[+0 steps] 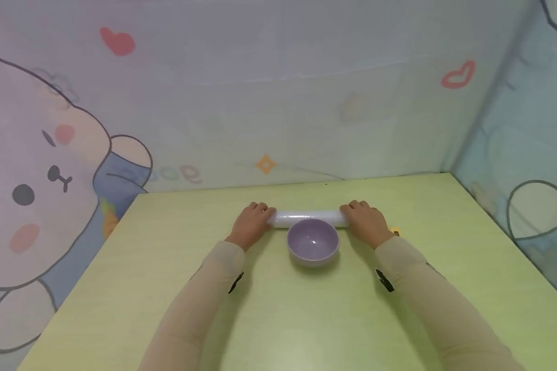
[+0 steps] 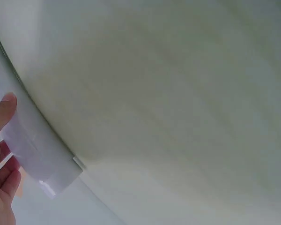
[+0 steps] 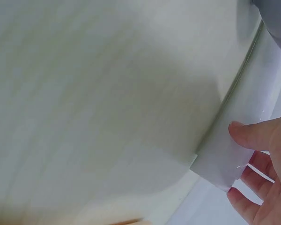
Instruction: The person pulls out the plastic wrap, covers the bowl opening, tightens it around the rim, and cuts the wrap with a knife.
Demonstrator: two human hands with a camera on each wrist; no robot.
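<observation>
A whitish, glossy roll, apparently plastic wrap (image 1: pixel 306 219), lies crosswise on the table behind a purple bowl (image 1: pixel 313 241). My left hand (image 1: pixel 252 224) grips its left end, thumb (image 2: pixel 8 105) on the near side and fingers curled beyond it. At the opposite end my right hand (image 1: pixel 365 222) holds on in the same way. The right wrist view shows that thumb (image 3: pixel 248 135) pressed on the roll (image 3: pixel 239 145), with the fingertips at its far side. The bowl stands upright between the forearms and hides part of the roll's front; nothing shows inside it.
A small yellow object (image 1: pixel 394 231) sits just beyond the right wrist, mostly hidden by it. The pale yellow-green table (image 1: pixel 283 319) ends at a printed cloth backdrop (image 1: pixel 306 113) behind, with further cloth at both sides.
</observation>
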